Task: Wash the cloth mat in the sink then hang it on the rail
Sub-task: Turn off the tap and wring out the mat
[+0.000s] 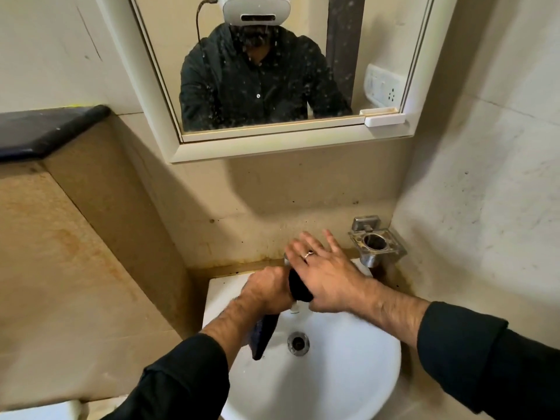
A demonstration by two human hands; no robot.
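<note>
A dark cloth mat point(298, 287) is bunched over the white sink point(348, 374), near the tap at the basin's back edge. My left hand point(266, 289) is closed around the cloth, and a loose end point(263, 334) hangs down below my left wrist into the basin. My right hand point(327, 268) lies flat with fingers spread, its palm pressed against the right side of the bunched cloth. The tap is mostly hidden behind my hands; a small metal part point(286, 259) shows. No rail is in view.
The sink drain point(298, 343) sits in the middle of the basin. A metal holder point(377, 244) is fixed to the wall at the right of the sink. A mirror point(272, 65) hangs above. A dark ledge point(45, 128) runs at the upper left.
</note>
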